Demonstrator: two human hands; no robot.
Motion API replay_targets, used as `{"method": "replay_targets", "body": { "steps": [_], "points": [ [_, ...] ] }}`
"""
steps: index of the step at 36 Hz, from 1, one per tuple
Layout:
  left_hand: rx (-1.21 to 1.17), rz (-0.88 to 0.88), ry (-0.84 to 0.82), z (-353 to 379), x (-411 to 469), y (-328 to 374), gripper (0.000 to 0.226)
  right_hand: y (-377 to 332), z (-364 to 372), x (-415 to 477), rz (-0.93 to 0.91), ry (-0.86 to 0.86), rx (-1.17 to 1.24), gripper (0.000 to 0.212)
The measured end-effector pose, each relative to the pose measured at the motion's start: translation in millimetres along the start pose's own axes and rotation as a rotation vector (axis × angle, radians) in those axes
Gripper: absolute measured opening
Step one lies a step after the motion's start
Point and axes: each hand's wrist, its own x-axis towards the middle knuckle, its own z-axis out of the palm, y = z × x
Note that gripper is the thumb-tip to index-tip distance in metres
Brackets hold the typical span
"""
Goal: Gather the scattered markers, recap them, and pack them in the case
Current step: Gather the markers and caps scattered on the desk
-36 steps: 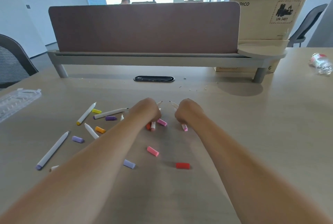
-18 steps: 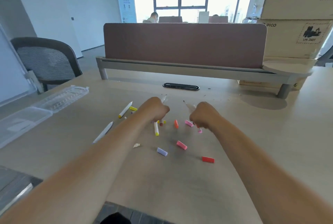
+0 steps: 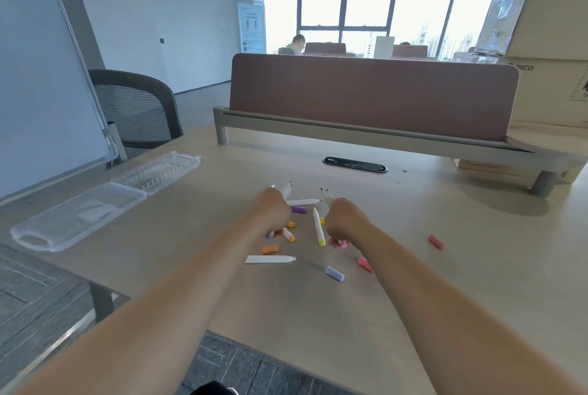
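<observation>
My left hand is a fist around a bundle of white markers whose tips stick out beyond it. My right hand grips another bundle of markers in the same way, close beside the left. Between the hands lies a white marker with a yellow end. Another white marker lies nearer to me. Loose caps are scattered around: purple, orange, lilac, pink and red. The clear plastic case lies open at the table's left.
A brown desk divider on a grey frame runs across the back of the table. Cardboard boxes are stacked at the right. A whiteboard and a mesh chair stand at the left. A black cable slot sits ahead of my hands.
The view has swung left and up, bringing the open case and whiteboard into sight. Both hands stay closed on their marker bundles and have moved slightly left over the table.
</observation>
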Motion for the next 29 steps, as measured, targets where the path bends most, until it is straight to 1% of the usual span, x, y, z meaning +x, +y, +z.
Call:
{"method": "replay_targets", "body": {
  "steps": [2,3,5,6,8,9,10,12,14,16,17,19,22,24,25,27,29],
  "points": [
    [0.042,-0.056,-0.02,3,11,0,0.086,-5,4,9,0.021,0.029,-0.033,0.011],
    [0.075,-0.063,-0.017,4,20,1,0.089,-5,8,15,0.023,0.041,-0.04,0.014],
    [0.202,-0.072,-0.02,7,33,-3,0.096,-5,14,25,0.047,0.08,-0.025,0.017],
    [0.26,-0.077,-0.018,10,38,-6,0.091,-5,17,30,0.065,0.107,0.003,0.02],
    [0.326,-0.091,-0.042,13,46,-7,0.068,-2,22,41,0.071,0.16,0.039,0.031],
    [0.337,-0.108,-0.066,15,50,-8,0.064,-1,24,44,0.08,0.18,0.027,0.032],
    [0.329,-0.122,-0.082,16,53,-8,0.063,1,26,48,0.082,0.202,0.008,0.032],
    [0.302,-0.145,-0.104,21,57,-7,0.052,3,29,53,0.077,0.229,-0.007,0.026],
    [0.31,-0.209,-0.128,28,68,-10,0.046,4,31,55,0.067,0.227,-0.009,0.022],
    [0.297,-0.247,-0.088,35,75,-12,0.045,5,33,58,0.057,0.215,-0.012,0.022],
    [0.299,-0.243,-0.084,35,76,-11,0.047,5,34,58,0.056,0.209,-0.01,0.023],
    [0.318,-0.241,-0.137,34,76,-10,0.044,7,35,60,0.043,0.202,-0.007,0.024],
    [0.304,-0.232,-0.168,32,72,-7,0.027,10,34,60,0.038,0.198,-0.007,0.026],
    [0.317,-0.26,-0.134,32,68,-5,0.011,11,33,58,0.043,0.18,-0.007,0.025],
    [0.305,-0.241,-0.103,33,67,-6,0.008,10,32,57,0.047,0.168,0.001,0.024],
    [0.233,-0.203,-0.043,36,66,-8,0.02,10,31,55,0.057,0.145,0.014,0.021],
    [0.197,-0.194,-0.021,38,64,-10,0.026,9,30,53,0.07,0.122,0.028,0.019]
  ]
}}
